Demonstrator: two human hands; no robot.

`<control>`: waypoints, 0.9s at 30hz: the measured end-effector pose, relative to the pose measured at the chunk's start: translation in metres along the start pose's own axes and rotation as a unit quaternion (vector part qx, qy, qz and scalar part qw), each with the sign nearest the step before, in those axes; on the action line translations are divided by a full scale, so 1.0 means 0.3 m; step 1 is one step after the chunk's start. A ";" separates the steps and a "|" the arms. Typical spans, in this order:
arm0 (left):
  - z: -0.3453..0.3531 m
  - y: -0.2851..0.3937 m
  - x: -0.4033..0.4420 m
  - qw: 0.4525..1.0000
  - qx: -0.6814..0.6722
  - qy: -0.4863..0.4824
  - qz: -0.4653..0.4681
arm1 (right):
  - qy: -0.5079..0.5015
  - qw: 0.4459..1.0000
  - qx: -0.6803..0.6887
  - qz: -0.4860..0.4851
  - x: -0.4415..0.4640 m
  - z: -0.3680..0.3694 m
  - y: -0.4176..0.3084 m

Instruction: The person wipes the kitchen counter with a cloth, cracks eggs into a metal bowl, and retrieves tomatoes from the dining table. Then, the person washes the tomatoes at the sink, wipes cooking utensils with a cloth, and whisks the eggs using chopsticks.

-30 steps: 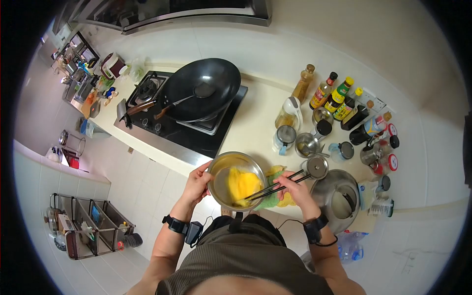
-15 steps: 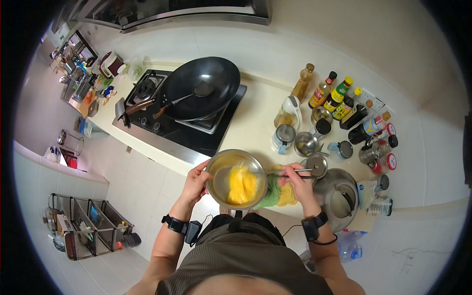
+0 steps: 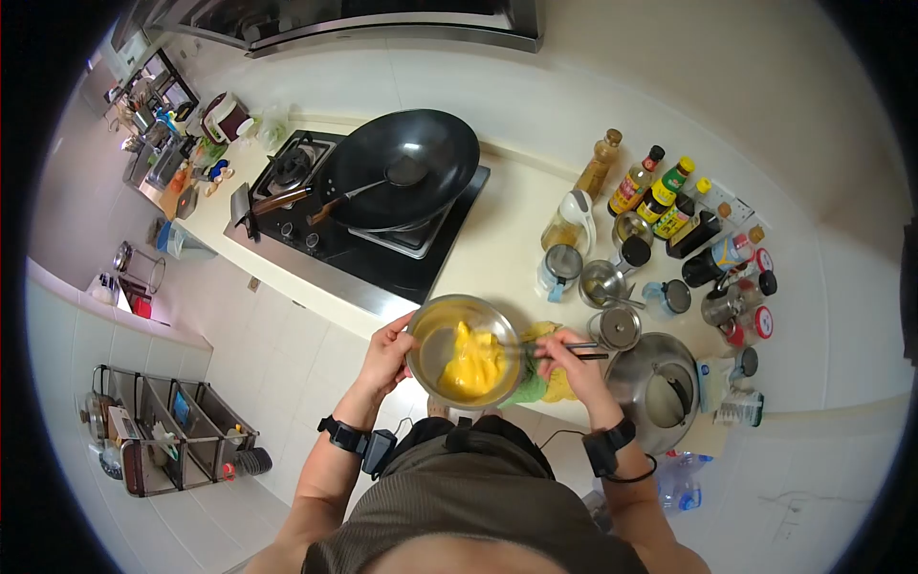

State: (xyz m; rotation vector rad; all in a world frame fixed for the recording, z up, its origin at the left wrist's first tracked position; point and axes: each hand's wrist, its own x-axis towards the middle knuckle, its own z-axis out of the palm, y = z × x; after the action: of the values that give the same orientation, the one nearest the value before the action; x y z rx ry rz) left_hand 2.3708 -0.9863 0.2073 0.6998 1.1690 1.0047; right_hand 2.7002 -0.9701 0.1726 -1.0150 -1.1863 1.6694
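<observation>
My left hand [image 3: 387, 356] grips the rim of a round metal bowl [image 3: 427, 383], which is tilted at the counter's front edge. Inside it lies bright yellow beaten egg [image 3: 472, 364], pooled toward the right. My right hand [image 3: 564, 356] is closed around a pair of dark chopsticks [image 3: 588, 350]. Their tips reach over the bowl's right side into the egg and are smeared by motion. Beneath the right hand, green and yellow cloths [image 3: 557, 385] lie partly hidden on the counter.
A black wok [image 3: 421, 143] with a ladle [image 3: 406, 172] in it rests on the gas stove [image 3: 421, 268]. Sauce bottles [image 3: 660, 196], lidded jars [image 3: 617, 328] and a small metal pot [image 3: 601, 284] stand at the right. A large metal lid [image 3: 662, 397] lies near my right forearm. A wire rack [image 3: 186, 430] stands lower left.
The chopsticks have shifted in the bowl and the egg's shape has changed with stirring. The whole view has moved slightly; both hands keep their hold.
</observation>
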 end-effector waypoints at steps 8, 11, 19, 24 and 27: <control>0.001 0.006 0.011 1.000 -0.001 0.015 0.000 | -0.016 0.994 0.051 0.096 -0.004 -0.024 0.018; -0.019 -0.036 0.028 1.000 0.002 0.014 0.012 | 0.044 0.999 0.017 0.008 0.022 -0.013 0.059; -0.093 -0.224 0.158 0.998 -0.036 0.042 0.040 | 0.086 0.996 0.021 0.017 0.065 0.008 0.138; -0.142 -0.328 0.248 0.998 -0.020 0.035 0.043 | 0.114 0.992 0.051 0.019 0.102 0.063 0.197; -0.177 -0.272 0.226 0.989 0.131 0.050 0.036 | 0.121 0.992 0.037 0.023 0.107 0.074 0.208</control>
State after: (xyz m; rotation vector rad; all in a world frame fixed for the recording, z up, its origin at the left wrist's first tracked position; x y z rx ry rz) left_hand 2.3466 -0.9611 0.0939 0.9130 1.3877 0.9641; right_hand 2.6583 -0.9596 0.1130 -1.1691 -0.9424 1.5635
